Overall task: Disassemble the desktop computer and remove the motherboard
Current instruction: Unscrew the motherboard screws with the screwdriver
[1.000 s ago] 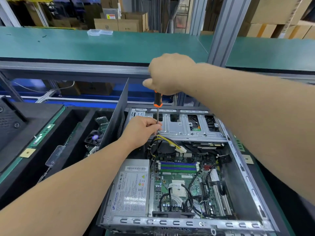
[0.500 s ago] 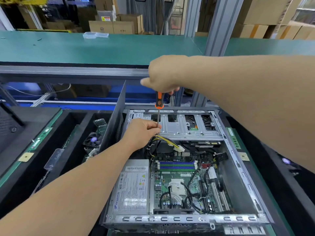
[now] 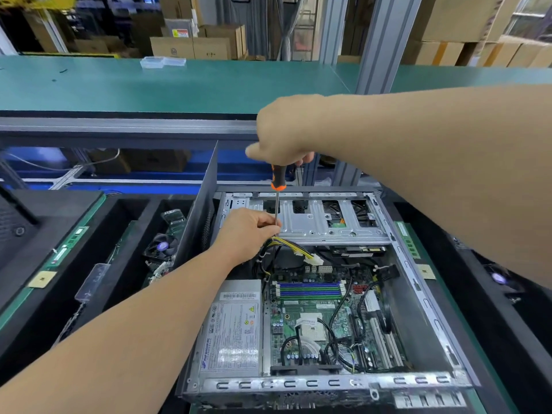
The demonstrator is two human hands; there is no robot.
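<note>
An open desktop case (image 3: 418, 282) lies in front of me with its green motherboard (image 3: 316, 318) exposed inside. My right hand (image 3: 283, 130) grips the orange and black handle of a screwdriver (image 3: 277, 186), held upright over the silver drive cage (image 3: 322, 225) at the case's far end. My left hand (image 3: 248, 231) pinches the screwdriver's metal shaft near its tip, just above a yellow and black cable bundle (image 3: 295, 249). The tip itself is hidden behind my left fingers. A grey power supply (image 3: 233, 333) sits left of the motherboard.
The black side panel (image 3: 200, 210) stands upright at the case's left. Black foam trays (image 3: 89, 240) on the left hold a fan (image 3: 161, 246), memory sticks and other removed parts. A green shelf (image 3: 149, 85) runs across the back, with a clear plastic box (image 3: 162, 61).
Both hands stay on the screwdriver at the same spot over the drive cage. Only the camera view has shifted slightly.
</note>
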